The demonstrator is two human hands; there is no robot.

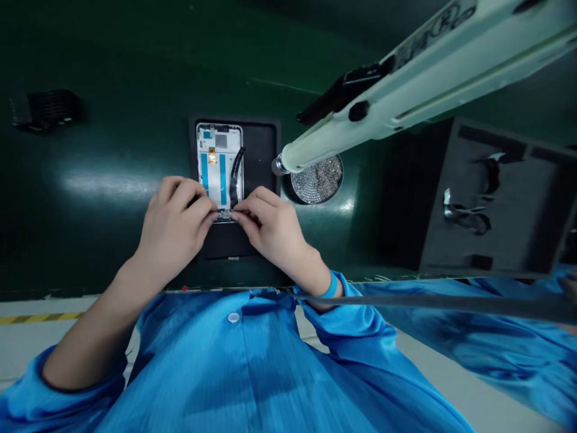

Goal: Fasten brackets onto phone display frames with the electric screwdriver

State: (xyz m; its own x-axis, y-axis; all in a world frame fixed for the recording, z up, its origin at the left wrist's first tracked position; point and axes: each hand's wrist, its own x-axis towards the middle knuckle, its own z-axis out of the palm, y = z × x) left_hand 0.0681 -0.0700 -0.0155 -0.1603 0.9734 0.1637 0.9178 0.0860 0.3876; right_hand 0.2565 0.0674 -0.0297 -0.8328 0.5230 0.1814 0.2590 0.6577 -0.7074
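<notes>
An opened phone body (229, 180), white with blue strips inside, lies in the left part of a black foam tray (262, 198). My left hand (174, 219) is closed, thumb and fingertips pinched at the phone's lower edge. From the other side my right hand (277, 225) pinches at the same edge, its fingertips a little apart from the left ones. Between them a small pale part (224, 213) shows; whether either hand grips it is hidden. A black flex cable (235, 177) curves along the phone's right side, its lower end near my right fingertips.
A round dish of tiny screws (318, 180) stands right of the tray, below a pale electric screwdriver (360, 129) hanging from the upper right. Farther right is a grey foam box (509, 228) with film scraps. A black object (47, 109) lies far left. Another person's blue sleeve (473, 337) shows at lower right.
</notes>
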